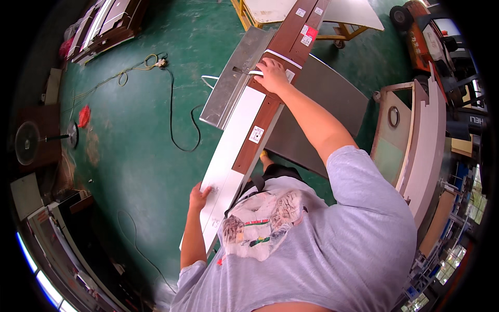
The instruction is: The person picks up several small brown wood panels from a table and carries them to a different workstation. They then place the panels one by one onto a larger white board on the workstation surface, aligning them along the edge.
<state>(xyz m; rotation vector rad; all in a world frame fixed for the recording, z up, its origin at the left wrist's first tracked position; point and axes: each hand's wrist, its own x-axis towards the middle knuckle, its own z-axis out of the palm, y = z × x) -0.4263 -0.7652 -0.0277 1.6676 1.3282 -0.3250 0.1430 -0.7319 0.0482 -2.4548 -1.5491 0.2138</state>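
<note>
A long stack of white and brown boards lies slantwise in front of me. My left hand [199, 196] grips the outer edge of the white board [221, 177] near its close end, with the thumb on top. Farther up, my right hand [272, 76] is on the brown board [265, 117], its fingers bent over a white strap [255, 73] that shows at the fingertips. The part of the strap under the fingers is hidden. A second white strap [284, 58] crosses the brown boards just beyond that hand. Paper labels [256, 134] are stuck on the brown surfaces.
A grey metal sheet [228, 86] sticks out left of the stack; a dark panel [322, 99] is on its right. Cables [174, 119] trail over the green floor. A fan [28, 143] is at left, a wheeled cart [340, 35] ahead, a forklift [416, 31] at far right.
</note>
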